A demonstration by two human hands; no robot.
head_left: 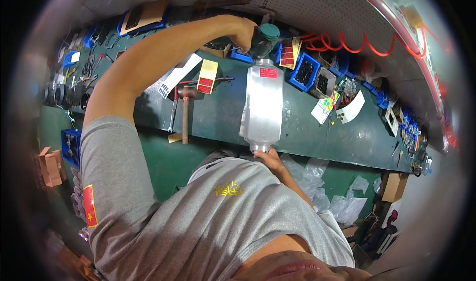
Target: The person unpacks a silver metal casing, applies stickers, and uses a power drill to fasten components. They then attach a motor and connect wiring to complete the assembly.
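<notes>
A silver metal canister has a short round neck at each end and a red label near its far end. It extends over the front edge of the green workbench. My right hand is closed around its near neck. At the back of the bench, my left hand has its fingers curled downward above a small blue bin. Those fingertips are partly hidden, and what they pinch does not show. Just right of that hand stands a clear jar with a green lid.
A mallet and a red-handled wrench lie left of the canister, near a yellow-and-red label sheet. Blue bins of small dark parts stand at the right back. A red coiled hose hangs along the back.
</notes>
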